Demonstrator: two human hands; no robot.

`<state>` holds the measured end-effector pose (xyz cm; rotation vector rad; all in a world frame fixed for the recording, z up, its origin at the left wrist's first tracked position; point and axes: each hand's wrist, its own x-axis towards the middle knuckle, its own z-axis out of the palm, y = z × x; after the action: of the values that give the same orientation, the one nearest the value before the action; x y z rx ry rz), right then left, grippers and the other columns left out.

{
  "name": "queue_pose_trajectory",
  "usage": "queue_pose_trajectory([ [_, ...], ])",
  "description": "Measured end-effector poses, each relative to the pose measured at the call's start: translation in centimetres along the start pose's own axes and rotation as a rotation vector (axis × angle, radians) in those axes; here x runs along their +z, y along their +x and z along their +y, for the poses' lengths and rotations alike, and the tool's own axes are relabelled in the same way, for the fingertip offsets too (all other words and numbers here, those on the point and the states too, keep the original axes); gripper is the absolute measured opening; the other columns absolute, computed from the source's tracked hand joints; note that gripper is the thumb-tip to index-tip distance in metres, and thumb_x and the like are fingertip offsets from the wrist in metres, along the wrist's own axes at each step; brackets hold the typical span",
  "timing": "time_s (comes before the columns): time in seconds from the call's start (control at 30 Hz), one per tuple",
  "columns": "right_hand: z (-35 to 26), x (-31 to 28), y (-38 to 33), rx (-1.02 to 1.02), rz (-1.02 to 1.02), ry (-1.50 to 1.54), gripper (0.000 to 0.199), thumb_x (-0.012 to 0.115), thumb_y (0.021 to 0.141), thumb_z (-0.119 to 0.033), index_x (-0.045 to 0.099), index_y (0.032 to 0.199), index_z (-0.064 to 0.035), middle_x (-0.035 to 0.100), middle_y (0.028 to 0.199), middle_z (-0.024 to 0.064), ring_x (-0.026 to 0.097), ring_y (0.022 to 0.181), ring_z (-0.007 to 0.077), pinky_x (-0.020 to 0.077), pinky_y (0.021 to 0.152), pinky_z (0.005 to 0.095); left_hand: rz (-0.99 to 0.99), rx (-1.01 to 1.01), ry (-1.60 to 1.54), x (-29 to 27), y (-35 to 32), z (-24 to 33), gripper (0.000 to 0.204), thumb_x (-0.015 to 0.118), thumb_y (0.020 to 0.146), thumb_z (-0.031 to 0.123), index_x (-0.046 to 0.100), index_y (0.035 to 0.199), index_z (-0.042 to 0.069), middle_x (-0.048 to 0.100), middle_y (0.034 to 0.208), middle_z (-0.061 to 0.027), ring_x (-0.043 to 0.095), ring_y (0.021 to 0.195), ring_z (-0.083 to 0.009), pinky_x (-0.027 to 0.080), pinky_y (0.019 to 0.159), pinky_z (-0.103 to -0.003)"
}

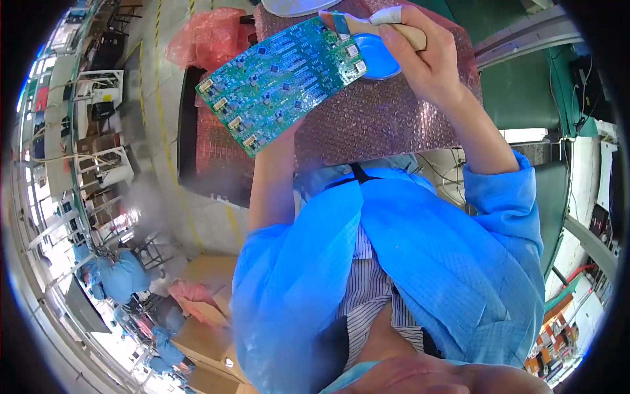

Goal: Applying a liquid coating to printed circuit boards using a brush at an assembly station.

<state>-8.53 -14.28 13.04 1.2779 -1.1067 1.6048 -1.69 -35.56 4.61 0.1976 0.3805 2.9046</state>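
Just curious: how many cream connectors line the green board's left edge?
4 down that edge of the green board: top connector, second connector, third connector, and bottom connector near the lower corner. None look hidden.

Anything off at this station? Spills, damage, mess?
Pink bubble wrap is bunched up at far left, untidy beside the flat sheet. One finger of the right hand has a white cover, which stands out. No spill visible; the board's parts are too small to check.
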Motion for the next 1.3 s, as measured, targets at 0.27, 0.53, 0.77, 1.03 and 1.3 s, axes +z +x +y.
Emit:
queue_pose_trajectory([
  [0.27, -5.6, -0.2, 0.4, 0.874, -0.407, -0.429, 0.015, 0.049, 0.081, -0.007, 0.055, 0.092, 0.0006, 0.056, 0.074, 0.0061, 0.051, 0.066, 0.0088, 0.0415, 0.061, 0.0214, -0.064, 0.011, 0.012, 0.1, -0.6, 1.0, 0.046, 0.046, 0.084, 0.033, 0.042, 0.119, 0.004, 0.042, 0.124, -0.0155, 0.04, 0.114, -0.0325, 0.027, 0.098, -0.048],
  [0.53, -7.9, -1.2, -0.5, 0.999, -0.423, -0.328, 0.015, 0.048, 0.082, -0.007, 0.055, 0.092, 0.0012, 0.055, 0.074, 0.0033, 0.047, 0.065, 0.0063, 0.0384, 0.058, 0.0195, 0.563, 0.113, -0.45, 1.7, -0.1, 1.7, 0.046, 0.044, 0.085, 0.032, 0.04, 0.12, 0.004, 0.039, 0.126, -0.0165, 0.038, 0.115, -0.0327, 0.026, 0.098, -0.048],
  [0.77, -2.2, 0.7, -0.4, 0.453, -0.088, -0.037, 0.012, 0.048, 0.082, -0.005, 0.054, 0.09, 0.0021, 0.052, 0.071, 0.0026, 0.045, 0.061, 0.0058, 0.0357, 0.053, 0.0205, -0.057, -0.045, -0.027, 0.0, -0.9, 1.2, 0.047, 0.045, 0.084, 0.032, 0.039, 0.122, 0.004, 0.038, 0.127, -0.0159, 0.037, 0.116, -0.0329, 0.024, 0.099, -0.048],
  [1.03, -7.1, -0.1, -1.2, 0.905, -0.381, -0.387, 0.014, 0.047, 0.082, -0.005, 0.055, 0.092, 0.0017, 0.054, 0.075, 0.0048, 0.048, 0.065, 0.0072, 0.04, 0.059, 0.0209, 0.012, -0.009, -0.065, -1.5, -1.0, 1.8, 0.039, 0.045, 0.085, 0.026, 0.044, 0.116, 0.002, 0.043, 0.122, -0.0162, 0.041, 0.112, -0.0304, 0.03, 0.097, -0.044],
  [1.3, -8.7, -0.9, -2.4, 0.942, -0.301, -0.344, 0.015, 0.047, 0.082, -0.003, 0.055, 0.093, 0.0016, 0.052, 0.069, 0.0016, 0.043, 0.06, 0.0037, 0.0342, 0.053, 0.0175, 0.047, 0.014, -0.081, -1.5, -1.1, 2.0, 0.038, 0.044, 0.085, 0.025, 0.045, 0.114, 0.001, 0.044, 0.121, -0.0163, 0.041, 0.112, -0.0305, 0.03, 0.097, -0.043],
])
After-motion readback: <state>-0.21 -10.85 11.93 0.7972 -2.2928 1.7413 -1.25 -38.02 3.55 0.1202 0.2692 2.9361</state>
